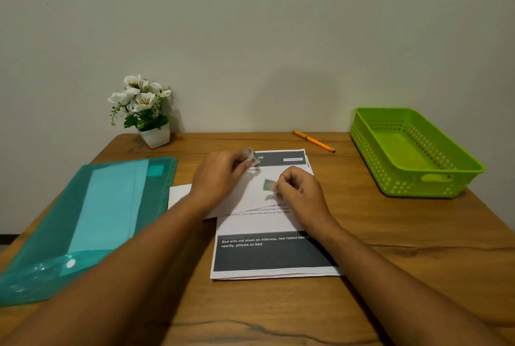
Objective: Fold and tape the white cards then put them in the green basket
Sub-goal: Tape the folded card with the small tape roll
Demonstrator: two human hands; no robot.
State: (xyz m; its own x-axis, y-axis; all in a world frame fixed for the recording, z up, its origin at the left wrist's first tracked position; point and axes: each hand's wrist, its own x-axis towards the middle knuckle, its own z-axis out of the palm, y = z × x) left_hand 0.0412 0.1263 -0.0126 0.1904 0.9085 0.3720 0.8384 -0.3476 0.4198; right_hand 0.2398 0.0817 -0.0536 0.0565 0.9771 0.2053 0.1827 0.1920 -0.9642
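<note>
- From my end, the left hand (220, 175) and its forearm cover much of the white card (180, 195). I see only its left corner and a slanted lower edge.
- The small tape roll (251, 156) is blurred. I cannot read its pattern, nor tell whether the tape strip (269, 186) is joined to it.
- The left hand's curled fingers pinch the tape roll just above the card's far edge.
- The right hand (302, 193) pinches the short tape strip at its fingertips, just over the card's right part.
- The card lies flat and skewed across the printed sheets (267, 255), thin white paper with dark grey bands, in the middle of the wooden table (404, 262).
- The green basket (434, 188), perforated plastic with a rounded rim, sits well apart at the far right.
- A translucent teal folder (83, 220) lies at the left, cut off by the frame.
</note>
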